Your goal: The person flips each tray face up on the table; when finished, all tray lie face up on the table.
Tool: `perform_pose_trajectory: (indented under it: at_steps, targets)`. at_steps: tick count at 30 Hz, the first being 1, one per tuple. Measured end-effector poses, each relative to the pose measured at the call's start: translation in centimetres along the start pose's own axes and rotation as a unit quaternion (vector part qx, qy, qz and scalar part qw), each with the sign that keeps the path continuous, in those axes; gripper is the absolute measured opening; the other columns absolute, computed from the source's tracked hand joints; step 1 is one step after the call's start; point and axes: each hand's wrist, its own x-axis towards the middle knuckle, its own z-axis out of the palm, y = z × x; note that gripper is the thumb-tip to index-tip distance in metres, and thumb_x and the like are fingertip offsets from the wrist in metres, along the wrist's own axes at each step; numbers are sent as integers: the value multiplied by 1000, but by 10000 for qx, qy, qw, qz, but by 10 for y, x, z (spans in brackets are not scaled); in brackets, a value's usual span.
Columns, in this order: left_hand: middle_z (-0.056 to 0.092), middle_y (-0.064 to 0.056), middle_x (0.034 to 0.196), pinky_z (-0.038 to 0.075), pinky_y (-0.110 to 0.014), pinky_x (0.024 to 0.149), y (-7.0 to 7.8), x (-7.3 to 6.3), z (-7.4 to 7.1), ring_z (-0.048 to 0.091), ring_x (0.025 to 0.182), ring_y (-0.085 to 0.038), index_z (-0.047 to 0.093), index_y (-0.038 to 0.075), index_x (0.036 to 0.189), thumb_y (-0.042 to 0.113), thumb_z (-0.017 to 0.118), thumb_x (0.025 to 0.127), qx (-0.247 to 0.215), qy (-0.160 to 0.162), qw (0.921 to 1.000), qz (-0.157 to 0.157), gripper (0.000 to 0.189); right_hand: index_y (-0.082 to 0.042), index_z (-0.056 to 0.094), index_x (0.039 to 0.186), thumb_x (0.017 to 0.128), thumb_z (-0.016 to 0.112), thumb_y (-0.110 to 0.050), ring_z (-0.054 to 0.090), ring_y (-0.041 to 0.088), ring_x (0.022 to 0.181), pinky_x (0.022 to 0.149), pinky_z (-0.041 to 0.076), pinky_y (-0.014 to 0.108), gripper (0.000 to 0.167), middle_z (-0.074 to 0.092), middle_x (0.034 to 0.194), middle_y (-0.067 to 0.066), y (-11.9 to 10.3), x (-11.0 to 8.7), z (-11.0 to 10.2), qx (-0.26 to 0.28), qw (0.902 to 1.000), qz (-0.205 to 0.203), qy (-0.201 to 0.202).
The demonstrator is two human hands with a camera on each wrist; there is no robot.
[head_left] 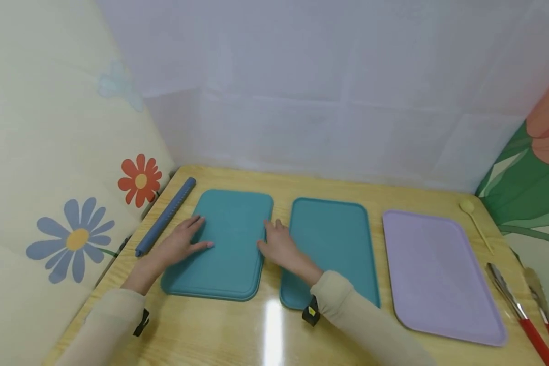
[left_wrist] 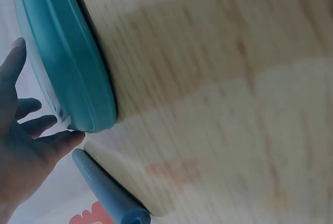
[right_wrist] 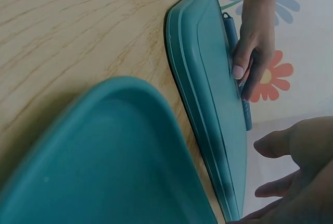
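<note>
A teal tray (head_left: 221, 244), its flat smooth side up and its rounded edge toward the table, lies on the left of the wooden table. My left hand (head_left: 178, 246) is at its left edge, fingers spread and thumb stretched over the top. Over at the opposite edge is my right hand (head_left: 281, 246), fingertips right at the rim and fingers relaxed; its wrist passes above a second teal tray (head_left: 334, 239). That one has a raised rim and sits face up. In the right wrist view, the left hand (right_wrist: 255, 47) shows beyond the first tray (right_wrist: 208, 78).
Along the table's left edge lies a blue rod (head_left: 166, 216) with a row of small marks. A lilac tray (head_left: 439, 274) is on the right, with a yellow spoon (head_left: 476, 223) and red-handled metal tools (head_left: 535, 335) beyond it. Cloth (head_left: 302, 91) hangs behind the table.
</note>
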Motion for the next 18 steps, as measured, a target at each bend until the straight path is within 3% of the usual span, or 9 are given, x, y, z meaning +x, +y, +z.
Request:
perform_pose_trajectory:
  at_steps: [10,18]
  targets:
    - [15,-42,148,27,-65,104,-2,-2,2,21,133,-58,30,-18,141,35,70,88,-243,-125,9978,-599,85,1,36,146,98,54,-22,25,48,137,109,30,55,56,25,149,33,-9,6,17,304,9991,294,22]
    - [16,-44,146,28,-64,104,2,-2,0,23,131,-59,30,-18,141,37,70,88,-259,-164,9965,-776,85,0,43,143,95,56,-22,34,45,129,99,41,52,54,32,145,33,-15,7,30,-50,9991,256,335]
